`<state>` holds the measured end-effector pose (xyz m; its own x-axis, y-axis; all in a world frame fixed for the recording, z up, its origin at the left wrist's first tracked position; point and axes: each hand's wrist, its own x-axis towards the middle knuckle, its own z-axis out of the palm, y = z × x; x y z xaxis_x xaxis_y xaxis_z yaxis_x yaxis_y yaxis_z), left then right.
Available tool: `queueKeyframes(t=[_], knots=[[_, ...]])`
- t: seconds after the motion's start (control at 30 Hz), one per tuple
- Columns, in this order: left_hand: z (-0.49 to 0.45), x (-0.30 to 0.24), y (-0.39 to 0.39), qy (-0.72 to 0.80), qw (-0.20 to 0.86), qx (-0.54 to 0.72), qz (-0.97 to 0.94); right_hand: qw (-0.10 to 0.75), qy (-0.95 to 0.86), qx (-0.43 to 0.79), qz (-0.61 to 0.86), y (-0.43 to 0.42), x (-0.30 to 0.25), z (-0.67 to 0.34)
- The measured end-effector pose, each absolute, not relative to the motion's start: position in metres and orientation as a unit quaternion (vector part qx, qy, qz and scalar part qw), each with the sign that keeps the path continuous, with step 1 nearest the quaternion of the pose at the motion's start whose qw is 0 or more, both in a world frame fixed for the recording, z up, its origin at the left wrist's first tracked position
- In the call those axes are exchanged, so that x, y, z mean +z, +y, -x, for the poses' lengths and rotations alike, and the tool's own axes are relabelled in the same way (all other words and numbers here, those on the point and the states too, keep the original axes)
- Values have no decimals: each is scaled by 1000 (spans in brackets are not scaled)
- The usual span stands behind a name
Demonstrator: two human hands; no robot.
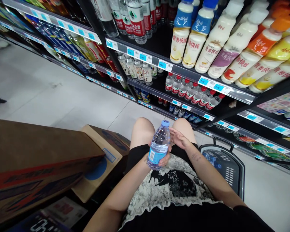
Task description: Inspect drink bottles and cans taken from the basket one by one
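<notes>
A clear water bottle [159,141] with a blue cap and a light blue label stands slightly tilted above my lap. My left hand [164,159] is wrapped around its lower part from behind, with the fingertips showing at the right side of the label. Beside the bottle's upper half is my right hand [180,138], its fingers loosely stretched and apart, with nothing in it. Those fingertips lie close to the bottle; whether they touch it I cannot tell.
A dark shopping basket [232,180] with bottles inside sits on the floor to my right. Large cardboard boxes [38,138] stand at my left. Ahead, store shelves [145,59] carry milk drink bottles [203,38], red-labelled water bottles [135,22] and cans.
</notes>
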<state>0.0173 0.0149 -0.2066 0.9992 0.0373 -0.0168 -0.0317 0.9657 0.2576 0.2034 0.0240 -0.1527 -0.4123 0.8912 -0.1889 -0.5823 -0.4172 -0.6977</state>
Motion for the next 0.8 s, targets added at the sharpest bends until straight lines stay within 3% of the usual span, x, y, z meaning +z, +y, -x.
queueKeyframes(t=[0.17,0.33,0.5,0.67,0.8], knots=[[-27,-167,20,98,965,222,-99,471,-206,804,297,28,-159,-205],[-47,-147,28,262,914,308,-35,435,-113,828,335,35,-161,-203],[-55,-151,23,430,774,400,-235,438,-130,810,367,40,-156,-191],[-44,-137,17,408,690,404,-441,494,-129,765,392,43,-150,-188],[-38,-126,15,359,581,366,-633,486,-122,777,381,42,-141,-197]])
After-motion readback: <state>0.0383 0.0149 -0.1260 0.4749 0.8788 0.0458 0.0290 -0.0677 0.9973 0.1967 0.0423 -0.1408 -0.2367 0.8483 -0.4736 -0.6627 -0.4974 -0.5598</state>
